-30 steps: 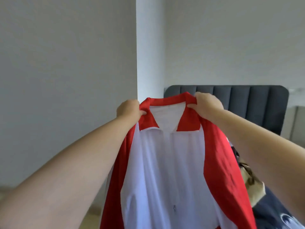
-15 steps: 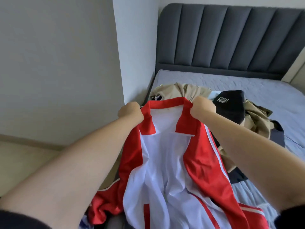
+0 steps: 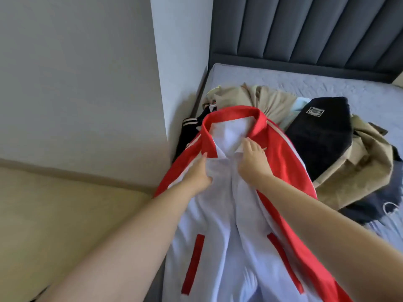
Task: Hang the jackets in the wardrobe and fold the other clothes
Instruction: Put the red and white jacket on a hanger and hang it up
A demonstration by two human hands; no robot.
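Since the earlier frames the red and white jacket [image 3: 235, 214] has come down from being held up by its collar and now lies front-up on the bed [image 3: 305, 83], at the bed's near left edge beside the wall. Both hands have let go of the collar and slid down onto the chest.

The jacket's long axis runs away from the person, with the red collar [image 3: 231, 118] at the far end just beyond both hands and the hem toward the camera. The left hand [image 3: 199, 175] rests flat, fingers straight, on the left chest panel below the collar flap. The right hand [image 3: 253, 160] presses open-fingered on the right panel, slightly farther up and nearer the collar. Both arms reach forward, nearly parallel.

A tan garment [image 3: 359, 162] and a black garment [image 3: 318, 136] lie heaped just right of the jacket.
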